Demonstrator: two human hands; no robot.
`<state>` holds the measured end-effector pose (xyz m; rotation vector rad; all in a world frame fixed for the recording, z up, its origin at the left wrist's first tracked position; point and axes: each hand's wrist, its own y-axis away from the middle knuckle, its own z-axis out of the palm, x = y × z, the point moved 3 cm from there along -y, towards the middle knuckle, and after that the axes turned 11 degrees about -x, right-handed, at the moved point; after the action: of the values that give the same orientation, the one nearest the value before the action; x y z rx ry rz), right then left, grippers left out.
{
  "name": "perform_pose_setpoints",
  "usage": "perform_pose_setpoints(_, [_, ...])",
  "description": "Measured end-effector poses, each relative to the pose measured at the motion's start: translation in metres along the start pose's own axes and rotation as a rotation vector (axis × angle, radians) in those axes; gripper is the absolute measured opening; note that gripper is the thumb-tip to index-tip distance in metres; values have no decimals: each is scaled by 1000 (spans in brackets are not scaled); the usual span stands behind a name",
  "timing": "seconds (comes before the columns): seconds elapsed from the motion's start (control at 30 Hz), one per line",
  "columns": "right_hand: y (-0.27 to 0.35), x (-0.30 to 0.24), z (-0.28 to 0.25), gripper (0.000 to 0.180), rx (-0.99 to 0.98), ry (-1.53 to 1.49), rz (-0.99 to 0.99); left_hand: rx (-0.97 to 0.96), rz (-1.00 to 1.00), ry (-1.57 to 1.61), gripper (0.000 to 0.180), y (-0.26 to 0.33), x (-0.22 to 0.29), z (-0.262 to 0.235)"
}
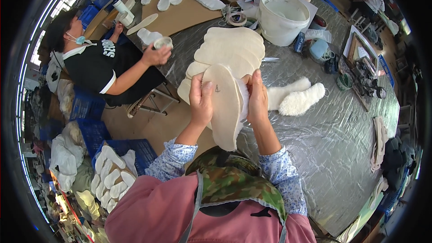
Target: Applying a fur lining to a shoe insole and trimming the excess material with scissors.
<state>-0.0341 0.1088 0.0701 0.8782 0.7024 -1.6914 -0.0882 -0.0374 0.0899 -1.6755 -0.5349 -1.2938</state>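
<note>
Between my two hands is a cream insole (pixel 220 108) with a handwritten mark on its flat face and white fleece showing along its right edge. My left hand (pixel 201 100) grips its left side, thumb on the face. On the other side my right hand (pixel 256 96) pinches the fleecy edge, thumb up. Just beyond lies a fanned stack of flat cream insoles (pixel 231 45), partly hidden by the held one. To the right of my right hand, two fluffy white insoles (pixel 302 99) rest on the table, one overlapping the other.
Scissors (pixel 271 59) lie beside the stack, near a white bucket (pixel 282 18). Tape rolls (pixel 236 18) and a board with white insoles (pixel 189 15) are farther back. At left a seated co-worker (pixel 103 58) holds a round container. Blue crates (pixel 130 148) with insoles stand lower left.
</note>
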Motion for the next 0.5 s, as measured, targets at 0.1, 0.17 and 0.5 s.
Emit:
perform_pose_setpoints(0.1, [-3,-13,15,47,-38,343,-107,62,39,-172,35,-3,0,-15])
perform_pose_setpoints(0.17, [-4,-19,33,46,27,794,-165,63,16,-159,41,-4,4,-15])
perform_pose_setpoints(0.5, [-46,17,46,41,18,21,62,1,-274,577,44,-17,-22,-25])
